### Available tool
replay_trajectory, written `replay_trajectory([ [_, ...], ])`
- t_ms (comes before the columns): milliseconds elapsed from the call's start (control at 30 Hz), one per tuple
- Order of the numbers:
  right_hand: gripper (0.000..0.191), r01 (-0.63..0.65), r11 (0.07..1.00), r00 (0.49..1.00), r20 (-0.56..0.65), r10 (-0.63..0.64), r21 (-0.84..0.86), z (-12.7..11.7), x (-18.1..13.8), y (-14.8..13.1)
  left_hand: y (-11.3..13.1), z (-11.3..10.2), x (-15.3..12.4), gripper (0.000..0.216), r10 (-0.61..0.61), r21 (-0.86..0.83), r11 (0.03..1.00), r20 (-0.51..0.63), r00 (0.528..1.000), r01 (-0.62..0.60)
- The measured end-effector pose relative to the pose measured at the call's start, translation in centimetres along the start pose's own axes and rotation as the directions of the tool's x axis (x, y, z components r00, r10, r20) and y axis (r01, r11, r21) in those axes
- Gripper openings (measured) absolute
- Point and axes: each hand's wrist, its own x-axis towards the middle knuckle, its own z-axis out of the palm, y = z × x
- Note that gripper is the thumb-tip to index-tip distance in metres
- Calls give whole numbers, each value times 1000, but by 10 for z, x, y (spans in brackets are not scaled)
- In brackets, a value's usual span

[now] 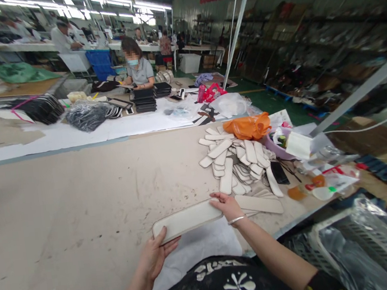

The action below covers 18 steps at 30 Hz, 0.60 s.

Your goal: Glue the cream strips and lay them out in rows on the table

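Note:
I hold a long, flat, cream-white padded strip (186, 220) with rounded ends, level above the near edge of the worktable (64, 212). My left hand (156, 255) grips its left end from below, thumb on the edge. My right hand (227, 206), with a silver bracelet at the wrist, grips its right end, fingers curled over it. A heap of similar white strips (239, 160) lies just beyond my right hand, and one more long strip (259, 203) rests flat to the right of that hand.
An orange plastic bag (247, 126), a purple bowl (279, 151), glue bottles and a black phone (279, 172) clutter the table's right end. A clear plastic-wrapped crate (360, 242) stands lower right. A masked person (138, 67) sits at the far table beside stacks of black pieces (144, 100).

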Motion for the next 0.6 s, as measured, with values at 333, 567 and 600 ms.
replay_trajectory([
  [333, 37, -34, 998, 986, 159, 42, -58, -19, -5, -57, 0, 35, -39, 25, 232, -52, 969, -155, 960, -242],
  [567, 38, 121, 992, 979, 163, -124, 29, -46, 1, -94, -15, 58, -73, 51, 101, -1, 995, 132, 986, -101],
  [600, 39, 142, 989, 975, 164, -147, 43, -50, 3, -101, -18, 58, -75, 50, 58, 39, 997, 167, 984, -65],
])
